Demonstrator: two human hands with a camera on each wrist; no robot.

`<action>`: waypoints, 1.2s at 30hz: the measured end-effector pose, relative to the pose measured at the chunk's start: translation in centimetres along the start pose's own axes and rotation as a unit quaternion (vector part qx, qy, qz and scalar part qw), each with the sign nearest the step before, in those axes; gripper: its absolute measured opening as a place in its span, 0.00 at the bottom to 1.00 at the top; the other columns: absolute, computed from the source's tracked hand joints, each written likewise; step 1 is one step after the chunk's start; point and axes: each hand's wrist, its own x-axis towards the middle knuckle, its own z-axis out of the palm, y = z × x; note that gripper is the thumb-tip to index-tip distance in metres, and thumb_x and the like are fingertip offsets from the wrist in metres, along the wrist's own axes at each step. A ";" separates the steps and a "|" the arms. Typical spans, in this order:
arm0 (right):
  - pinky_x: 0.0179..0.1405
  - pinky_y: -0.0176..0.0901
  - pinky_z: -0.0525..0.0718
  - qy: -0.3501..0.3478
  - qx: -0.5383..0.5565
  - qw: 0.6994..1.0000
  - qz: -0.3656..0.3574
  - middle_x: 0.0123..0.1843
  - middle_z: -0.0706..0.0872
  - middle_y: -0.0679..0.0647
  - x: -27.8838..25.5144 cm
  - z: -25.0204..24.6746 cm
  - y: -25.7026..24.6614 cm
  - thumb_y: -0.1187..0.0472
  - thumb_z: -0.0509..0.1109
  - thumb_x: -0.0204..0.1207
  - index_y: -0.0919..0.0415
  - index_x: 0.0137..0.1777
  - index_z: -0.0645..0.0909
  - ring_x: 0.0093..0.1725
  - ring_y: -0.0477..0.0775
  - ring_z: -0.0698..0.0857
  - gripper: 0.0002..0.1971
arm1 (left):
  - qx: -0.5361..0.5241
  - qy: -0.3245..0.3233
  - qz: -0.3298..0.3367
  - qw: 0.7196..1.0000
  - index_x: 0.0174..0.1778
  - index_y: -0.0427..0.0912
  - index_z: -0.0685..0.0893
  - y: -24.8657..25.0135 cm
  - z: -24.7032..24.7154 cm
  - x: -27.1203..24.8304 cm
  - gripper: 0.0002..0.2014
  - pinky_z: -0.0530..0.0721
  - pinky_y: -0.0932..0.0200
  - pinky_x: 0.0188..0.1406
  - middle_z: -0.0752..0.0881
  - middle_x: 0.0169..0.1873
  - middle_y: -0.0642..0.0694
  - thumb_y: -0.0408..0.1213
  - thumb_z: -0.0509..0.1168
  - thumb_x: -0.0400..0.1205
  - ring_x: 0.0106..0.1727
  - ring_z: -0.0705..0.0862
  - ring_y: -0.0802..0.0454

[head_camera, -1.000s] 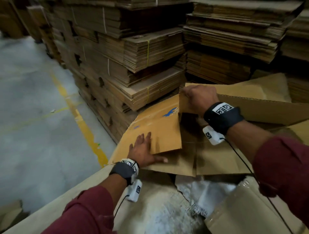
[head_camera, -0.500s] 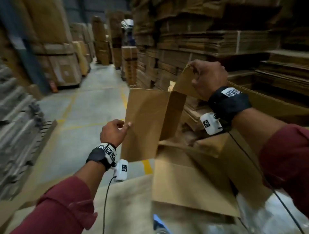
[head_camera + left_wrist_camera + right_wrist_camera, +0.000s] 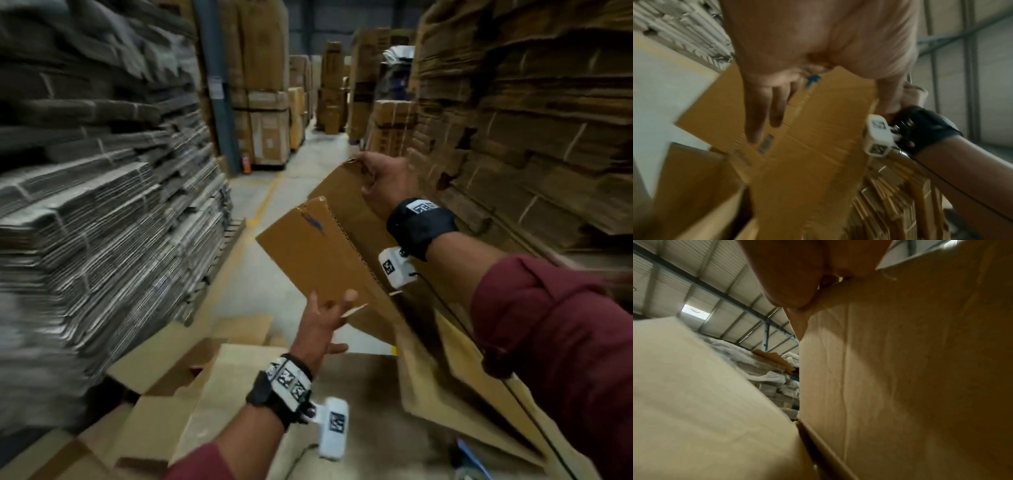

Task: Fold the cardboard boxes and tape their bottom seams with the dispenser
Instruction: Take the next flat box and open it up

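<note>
A flattened brown cardboard box (image 3: 318, 253) with a blue mark hangs tilted in mid-air over the aisle. My right hand (image 3: 380, 181) grips its upper far flap, fingers curled over the edge. In the right wrist view the thumb (image 3: 789, 280) pinches the cardboard (image 3: 900, 369). My left hand (image 3: 329, 308) is just below the box's lower edge, fingers spread and straight, reaching up at it. The left wrist view shows those fingers (image 3: 764, 107) stretched over the box's printed face (image 3: 807, 146). No tape dispenser is in view.
Tall stacks of flat cardboard (image 3: 102, 205) line the left, more stacks (image 3: 531, 137) the right. Flat sheets and an opened box (image 3: 191, 370) lie below my arms. A grey floor aisle with a yellow line (image 3: 263, 202) runs ahead.
My head has turned left to face down the aisle. My right hand has swung the box up and off the pile. My left hand has let go and opened under the lower edge.
</note>
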 end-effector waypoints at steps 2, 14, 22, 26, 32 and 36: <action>0.58 0.56 0.88 -0.024 0.027 0.999 -0.026 0.62 0.92 0.54 -0.1 2.9 -2.0 0.71 0.69 0.71 0.50 0.70 0.86 0.60 0.62 0.89 0.28 | 0.021 0.070 -0.008 0.997 0.89 0.66 0.48 -1.1 0.6 0.2 0.66 0.89 0.34 0.62 0.72 0.83 0.47 0.73 0.80 0.61 0.73 0.81 0.43; 0.57 0.54 0.89 -0.176 0.081 0.975 -0.109 0.55 0.93 0.58 -0.2 13.7 -8.1 0.66 0.64 0.75 0.50 0.66 0.89 0.53 0.62 0.90 0.22 | 0.123 0.248 0.067 0.959 0.89 0.59 0.51 0.7 -4.8 1.3 0.60 0.79 0.37 0.76 0.75 0.82 0.47 0.67 0.73 0.62 0.79 0.77 0.40; 0.63 0.54 0.86 -0.210 0.088 0.962 -0.150 0.60 0.93 0.55 1.4 15.1 -8.2 0.64 0.67 0.83 0.49 0.70 0.87 0.58 0.59 0.89 0.19 | 0.243 0.386 0.004 0.890 0.66 0.35 0.76 1.4 -10.4 1.7 0.19 0.89 0.45 0.53 0.85 0.57 0.36 0.40 0.63 0.81 0.53 0.86 0.35; 0.54 0.59 0.90 -0.221 0.045 0.963 -0.145 0.63 0.90 0.56 2.3 14.9 -8.7 0.58 0.75 0.78 0.32 0.86 0.58 0.56 0.61 0.89 0.43 | 0.306 0.369 0.038 0.877 0.82 0.42 0.68 5.5 -13.5 0.4 0.35 0.93 0.39 0.48 0.88 0.57 0.39 0.40 0.62 0.76 0.48 0.89 0.39; 0.47 0.57 0.88 -0.277 -0.073 0.955 -0.079 0.52 0.83 0.61 -1.7 16.4 -6.5 0.49 0.79 0.72 0.41 0.87 0.41 0.49 0.69 0.87 0.55 | 0.327 0.379 0.062 0.863 0.60 0.48 0.80 13.0 -18.7 -1.4 0.15 0.93 0.43 0.33 0.89 0.48 0.43 0.37 0.67 0.77 0.42 0.91 0.40; 0.43 0.55 0.85 -0.203 -0.102 0.971 -0.077 0.52 0.84 0.59 2.1 13.9 -6.6 0.48 0.76 0.76 0.48 0.81 0.57 0.47 0.67 0.85 0.39 | 0.379 0.347 0.087 0.853 0.57 0.51 0.85 17.8 -20.4 -2.4 0.12 0.91 0.50 0.25 0.91 0.46 0.45 0.43 0.69 0.78 0.37 0.92 0.45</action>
